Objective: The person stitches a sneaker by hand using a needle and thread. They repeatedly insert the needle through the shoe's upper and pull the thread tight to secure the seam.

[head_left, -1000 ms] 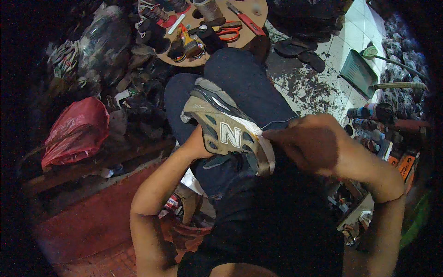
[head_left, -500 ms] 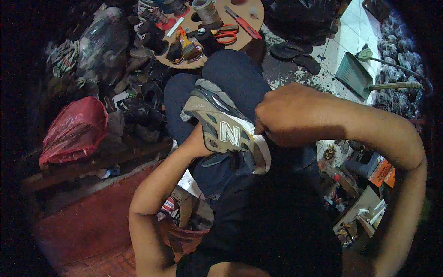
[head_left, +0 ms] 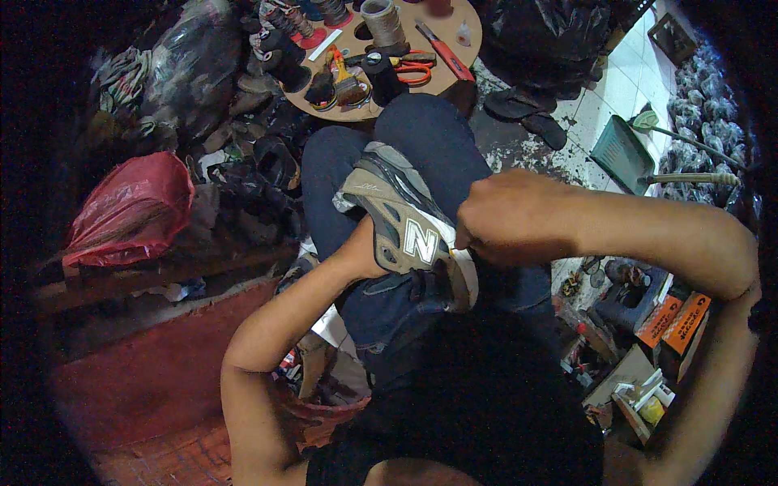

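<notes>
A grey-tan sneaker (head_left: 387, 193) with a pale side emblem lies tilted over my thighs, its sole turned to the right. My left hand (head_left: 363, 251) grips it from the left side; the fingers go out of sight behind or inside the shoe. Against the sole's edge near the heel, my right hand (head_left: 504, 217) is closed in a fist, knuckles up. Whatever its fingers pinch is hidden from this view.
Ahead of my knees stands a round table (head_left: 463, 20) with thread spools (head_left: 382, 24), a brush (head_left: 348, 87), orange-handled scissors (head_left: 415, 74) and a red utility knife (head_left: 446, 53). A red plastic bag (head_left: 134, 211) sits left; a green dustpan (head_left: 622, 150) and orange boxes (head_left: 660, 320) lie right.
The whole view has shifted slightly, so most things appear a little farther right. My right fist stays close to the sole's edge, and the left hand keeps its grip on the sneaker.
</notes>
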{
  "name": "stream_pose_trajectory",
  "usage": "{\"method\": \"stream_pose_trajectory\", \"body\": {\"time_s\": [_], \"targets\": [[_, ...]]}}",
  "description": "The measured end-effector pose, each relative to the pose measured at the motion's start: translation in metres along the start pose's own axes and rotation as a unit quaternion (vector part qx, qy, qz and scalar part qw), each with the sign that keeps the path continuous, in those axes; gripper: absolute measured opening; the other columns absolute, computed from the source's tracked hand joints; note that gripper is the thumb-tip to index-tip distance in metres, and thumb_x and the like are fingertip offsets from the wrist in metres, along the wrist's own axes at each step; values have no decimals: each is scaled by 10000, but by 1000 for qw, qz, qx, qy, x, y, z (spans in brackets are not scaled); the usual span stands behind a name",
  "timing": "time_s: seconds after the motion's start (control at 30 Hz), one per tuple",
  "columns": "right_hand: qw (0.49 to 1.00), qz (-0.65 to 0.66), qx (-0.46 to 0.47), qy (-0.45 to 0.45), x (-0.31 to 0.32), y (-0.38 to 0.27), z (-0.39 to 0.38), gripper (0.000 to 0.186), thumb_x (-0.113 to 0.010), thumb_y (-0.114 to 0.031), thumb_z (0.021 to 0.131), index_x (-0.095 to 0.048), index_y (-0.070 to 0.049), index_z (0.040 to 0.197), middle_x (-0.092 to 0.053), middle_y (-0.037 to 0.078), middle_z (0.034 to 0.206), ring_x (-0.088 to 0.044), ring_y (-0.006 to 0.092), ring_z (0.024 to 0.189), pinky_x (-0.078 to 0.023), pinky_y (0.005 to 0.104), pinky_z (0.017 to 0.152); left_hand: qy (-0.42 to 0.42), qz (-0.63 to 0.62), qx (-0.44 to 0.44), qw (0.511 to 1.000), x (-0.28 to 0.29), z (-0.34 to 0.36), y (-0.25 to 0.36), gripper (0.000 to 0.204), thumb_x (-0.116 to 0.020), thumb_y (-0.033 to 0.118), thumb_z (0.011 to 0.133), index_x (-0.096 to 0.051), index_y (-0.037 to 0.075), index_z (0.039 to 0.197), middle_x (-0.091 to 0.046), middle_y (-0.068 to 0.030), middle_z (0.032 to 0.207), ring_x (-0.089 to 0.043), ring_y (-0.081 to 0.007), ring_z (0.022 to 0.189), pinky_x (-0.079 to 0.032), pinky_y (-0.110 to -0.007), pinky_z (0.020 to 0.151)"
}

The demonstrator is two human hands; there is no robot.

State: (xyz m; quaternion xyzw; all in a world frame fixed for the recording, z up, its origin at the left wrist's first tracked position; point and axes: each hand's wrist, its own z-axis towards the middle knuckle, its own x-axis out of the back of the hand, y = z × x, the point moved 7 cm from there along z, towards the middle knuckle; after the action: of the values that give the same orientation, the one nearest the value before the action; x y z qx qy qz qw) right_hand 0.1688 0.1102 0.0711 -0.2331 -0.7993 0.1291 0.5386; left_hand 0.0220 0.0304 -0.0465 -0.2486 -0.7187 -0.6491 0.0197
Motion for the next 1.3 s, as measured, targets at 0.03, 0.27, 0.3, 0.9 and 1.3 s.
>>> {"method": "stream_pose_trajectory", "body": {"time_s": [0.03, 0.27, 0.3, 0.9, 1.3], "targets": [[1000, 3, -12, -4, -2, -1, 1, 155, -637, -141, 852, -770, -86, 909, -731, 221, 851, -726, 413, 839, -592, 512, 773, -4, 13, 6, 1000, -1, 2, 0, 797, -939, 192, 708, -544, 76, 1390, -639, -104, 1347, -617, -245, 1232, -479, -417, 1080], [998, -10, -10, 55, -18, -3, 0, 126, -651, -152, 847, -740, -101, 921, -726, 205, 801, -732, 405, 779, -593, 523, 676, 60, 33, -22, 997, 3, 5, 13, 564, -888, 231, 742, -666, 61, 1232, -695, -109, 1221, -651, -272, 1170, -486, -411, 1042], [997, -7, -27, 73, -23, -2, -6, 131, -652, -162, 855, -721, -120, 958, -721, 191, 789, -726, 401, 747, -587, 520, 645, 47, 24, -21, 998, 2, 4, 13, 589, -893, 231, 738, -658, 61, 1251, -691, -112, 1233, -647, -274, 1179, -483, -413, 1048], [961, -36, -200, 187, -51, 15, -53, 507, -609, -518, 949, -659, -50, 759, -689, 156, 710, -730, 344, 704, -559, 464, 600, -8, 6, -6, 1000, 18, 0, 13, 682, -898, 194, 733, -615, 55, 1338, -659, -126, 1335, -615, -288, 1254, -450, -405, 1106], [993, 10, -89, 81, -36, 72, -52, 765, -833, -762, 567, -719, -38, 787, -712, 174, 753, -718, 401, 761, -552, 521, 696, 106, -33, 30, 993, 23, -14, 8, 614, -909, 176, 735, -645, 17, 1266, -701, -124, 1240, -655, -254, 1177, -483, -377, 1051]]}}
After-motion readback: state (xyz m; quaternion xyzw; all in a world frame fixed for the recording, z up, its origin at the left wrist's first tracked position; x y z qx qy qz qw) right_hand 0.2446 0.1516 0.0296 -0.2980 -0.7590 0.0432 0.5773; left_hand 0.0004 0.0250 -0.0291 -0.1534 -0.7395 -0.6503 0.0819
